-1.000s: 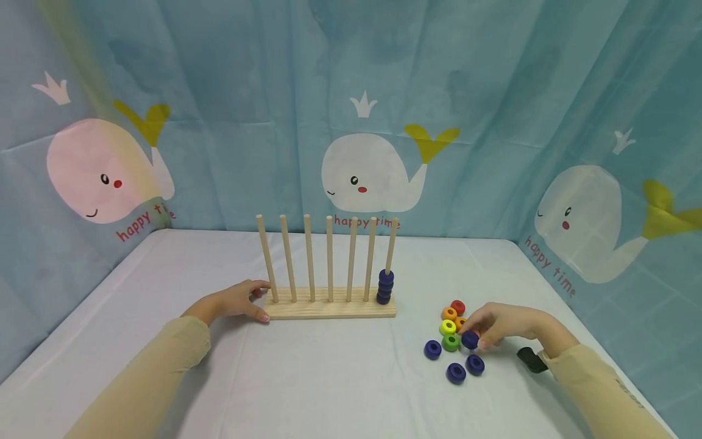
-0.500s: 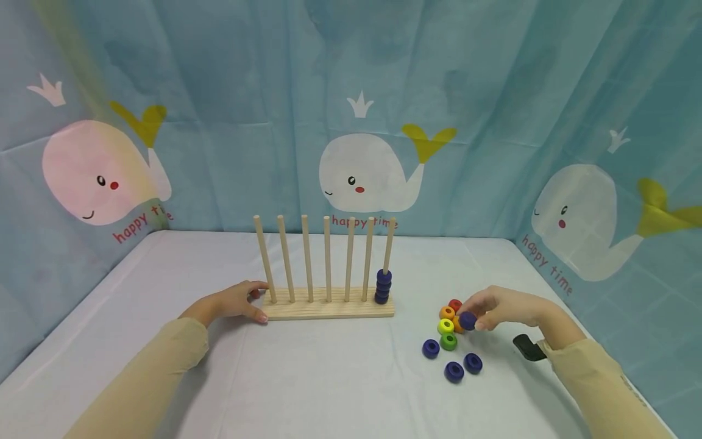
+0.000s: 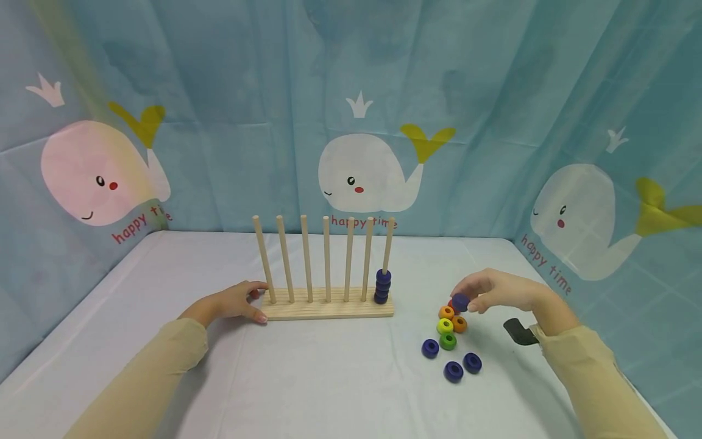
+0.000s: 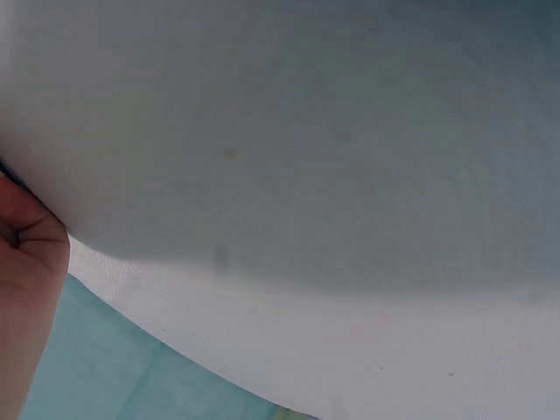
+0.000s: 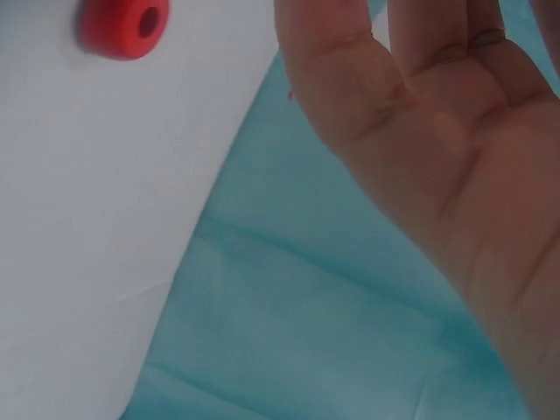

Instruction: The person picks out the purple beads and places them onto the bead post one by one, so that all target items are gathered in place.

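At its left end, the wooden peg stand (image 3: 329, 312) is gripped by my left hand (image 3: 236, 302), thumb at the front and fingers behind. Several upright pegs rise from it. A stack of dark blue beads (image 3: 382, 286) sits on the rightmost peg. My right hand (image 3: 501, 291) pinches another dark blue bead (image 3: 460, 302) between thumb and fingers, above the loose beads. Beneath it the red bead (image 5: 127, 26) is partly hidden in the head view but shows in the right wrist view. The left wrist view catches only an edge of the left hand.
Orange beads (image 3: 459, 324), a yellow bead (image 3: 445, 327) and a green bead (image 3: 448, 341) lie clustered on the white tablecloth (image 3: 329, 384). Three loose dark blue beads (image 3: 453, 372) lie nearer. A black strap (image 3: 520, 332) is at the right wrist. A whale-print curtain (image 3: 247, 164) borders the table.
The right hand has lifted the dark blue bead off the table and carried it away from the viewer and slightly left. The left hand stays at the stand's end.
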